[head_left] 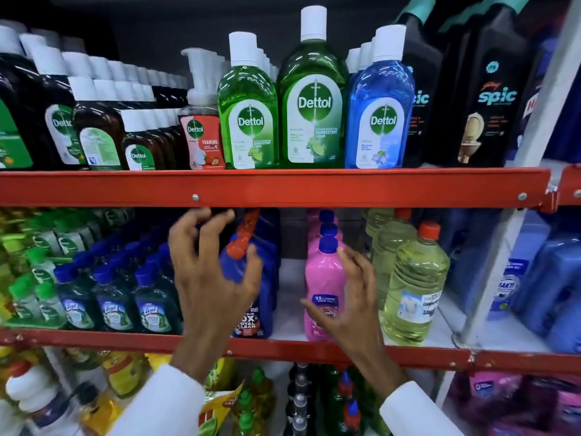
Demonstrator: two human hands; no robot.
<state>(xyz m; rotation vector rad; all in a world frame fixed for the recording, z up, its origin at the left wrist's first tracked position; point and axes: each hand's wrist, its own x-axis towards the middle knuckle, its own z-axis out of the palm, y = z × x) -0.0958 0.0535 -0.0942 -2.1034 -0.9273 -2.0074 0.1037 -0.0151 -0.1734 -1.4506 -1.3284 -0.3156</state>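
On the middle shelf, my left hand point(207, 278) is raised in front of a blue bottle with a red angled cap point(248, 272). Its fingers are spread and loosely bent, and the thumb lies against the bottle's shoulder. My right hand point(349, 300) hovers at a pink bottle with a blue cap point(323, 278), fingers spread, thumb across its label and fingertips near its right side. Neither hand plainly grips a bottle. Both hands are blurred. White sleeves cover both wrists.
A red shelf rail point(283, 187) runs just above my hands. It carries green Dettol bottles point(311, 99), a blue one point(380, 105) and black bottles point(490, 99). Pale yellow bottles point(415, 284) stand right of the pink one, small dark green bottles point(116, 297) left. A bare white gap point(289, 294) separates blue and pink.
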